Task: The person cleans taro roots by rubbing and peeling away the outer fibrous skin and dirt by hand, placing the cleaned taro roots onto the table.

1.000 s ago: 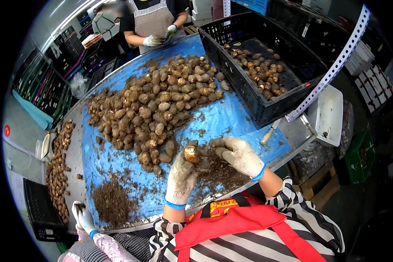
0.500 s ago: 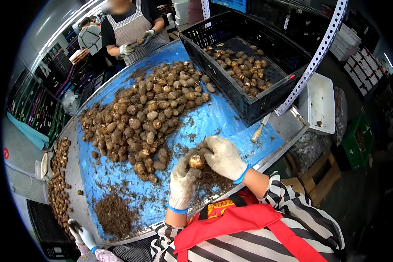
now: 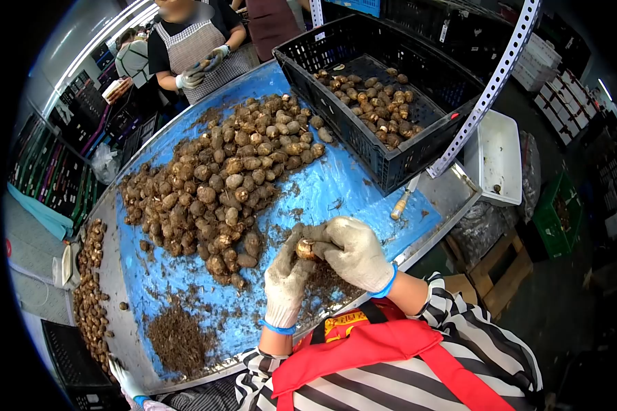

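Note:
A small brown taro (image 3: 304, 250) with a pale cut end is held between my two gloved hands above the near edge of the table. My left hand (image 3: 285, 279) closes round it from the left, and the fingers of my right hand (image 3: 356, 255) press on it from the right. Both white gloves are dirty at the fingertips. Beyond them a large heap of soil-covered taros (image 3: 212, 179) lies on a blue plastic sheet (image 3: 322, 192). A knife with a wooden handle (image 3: 400, 205) rests on the sheet to the right of my hands.
A black crate (image 3: 384, 168) holding several taros stands at the far right, beside a perforated metal post (image 3: 490, 96). Soil and root scraps (image 3: 179, 339) lie at the near left. More taros (image 3: 91, 294) line the left edge. A co-worker's gloved hands (image 3: 202, 68) are across the table.
The taro has turned in my fingers, its pale end showing less. My right hand has shifted slightly downward. A person in a dark red apron has come into view at the back.

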The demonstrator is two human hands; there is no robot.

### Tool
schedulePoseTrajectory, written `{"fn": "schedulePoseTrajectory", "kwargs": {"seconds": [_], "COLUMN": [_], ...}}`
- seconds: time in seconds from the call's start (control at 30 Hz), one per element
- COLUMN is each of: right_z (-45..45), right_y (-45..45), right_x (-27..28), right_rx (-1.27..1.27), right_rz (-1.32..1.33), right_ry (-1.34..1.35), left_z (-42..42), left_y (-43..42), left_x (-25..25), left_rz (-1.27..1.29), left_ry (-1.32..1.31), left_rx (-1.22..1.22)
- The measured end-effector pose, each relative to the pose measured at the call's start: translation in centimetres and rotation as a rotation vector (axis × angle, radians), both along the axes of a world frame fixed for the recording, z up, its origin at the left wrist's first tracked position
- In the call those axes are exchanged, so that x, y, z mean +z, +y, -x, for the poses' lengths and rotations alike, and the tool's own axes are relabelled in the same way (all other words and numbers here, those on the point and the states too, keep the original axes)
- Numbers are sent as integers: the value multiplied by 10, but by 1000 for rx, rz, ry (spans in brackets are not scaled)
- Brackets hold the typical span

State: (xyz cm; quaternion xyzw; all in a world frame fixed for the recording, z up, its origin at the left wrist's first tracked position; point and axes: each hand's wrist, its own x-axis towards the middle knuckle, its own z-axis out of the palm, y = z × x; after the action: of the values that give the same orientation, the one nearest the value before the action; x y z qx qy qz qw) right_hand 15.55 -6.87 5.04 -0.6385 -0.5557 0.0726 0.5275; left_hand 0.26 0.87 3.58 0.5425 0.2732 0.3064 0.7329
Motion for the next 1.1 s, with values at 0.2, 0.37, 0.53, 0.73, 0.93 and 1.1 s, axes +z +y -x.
{"fn": "schedulePoseTrajectory", "kwargs": {"seconds": [0.2,0.37,0.53,0.73,0.93,1.1], "right_z": [-5,-9,-8,-17,-5,-10], "right_y": [13,9,4,7,4,13], "right_x": [-9,-9,-3,-3,14,-3], "right_rx": [-58,-14,27,-47,172,37], "right_rz": [94,198,183,210,2,65], "right_ry": [-76,17,-114,153,-161,-177], "left_z": [-2,-6,-1,6,6,7], "left_y": [3,10,8,12,12,10], "left_x": [-16,-16,-1,5,10,3], "left_rz": [164,315,78,48,-53,61], "left_ry": [-229,-302,-38,-7,64,-99], "left_rx": [-53,-153,-122,-123,-146,-105]}}
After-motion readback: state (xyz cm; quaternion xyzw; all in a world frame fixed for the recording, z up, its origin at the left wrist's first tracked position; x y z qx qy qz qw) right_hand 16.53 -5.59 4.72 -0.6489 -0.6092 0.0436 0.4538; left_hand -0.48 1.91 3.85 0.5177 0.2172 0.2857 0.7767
